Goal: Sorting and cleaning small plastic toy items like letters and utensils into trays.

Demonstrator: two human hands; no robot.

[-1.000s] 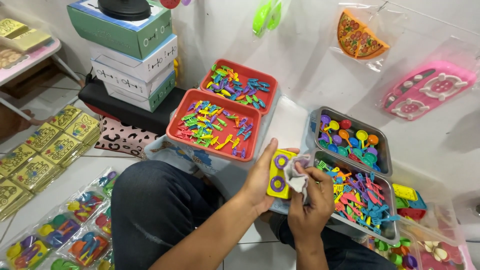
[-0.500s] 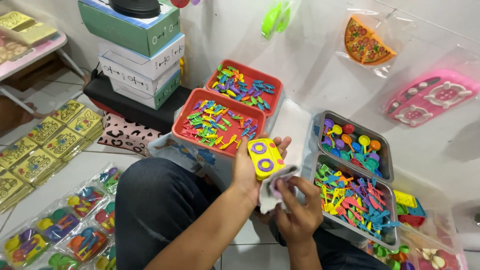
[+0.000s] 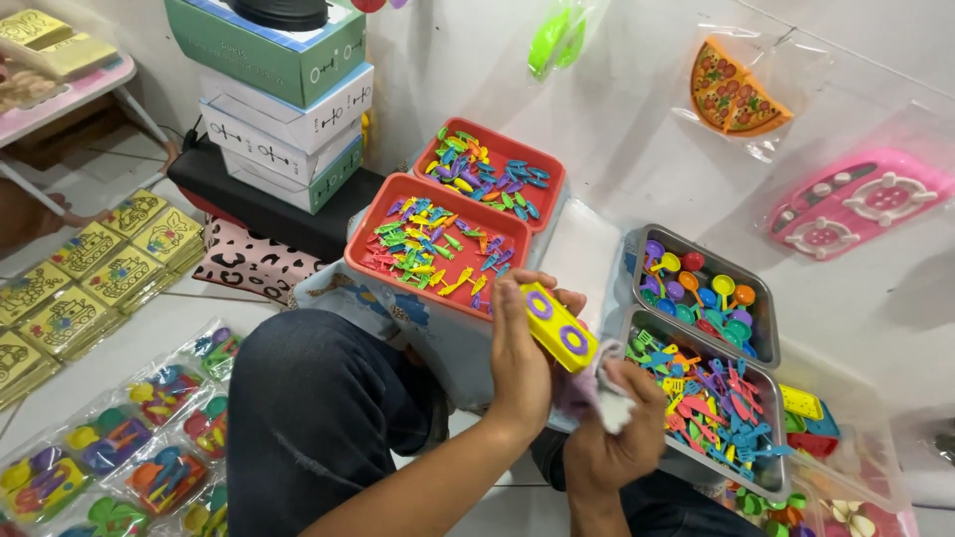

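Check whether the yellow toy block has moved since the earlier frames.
Yes. The yellow toy block has been lifted by the left hand, toward the near red tray.

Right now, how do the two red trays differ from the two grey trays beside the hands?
The red trays stand to the left, stepped, the nearer one higher and overlapping the farther one; the grey trays sit to the right, end to end. The red trays hold thin small pieces; the farther grey tray holds round-headed scoops, the nearer one forks and spatulas. All are rectangular, open and full of mixed-colour plastic toys.

The white cloth is mostly hidden inside the right hand; bagged toys are cut off.
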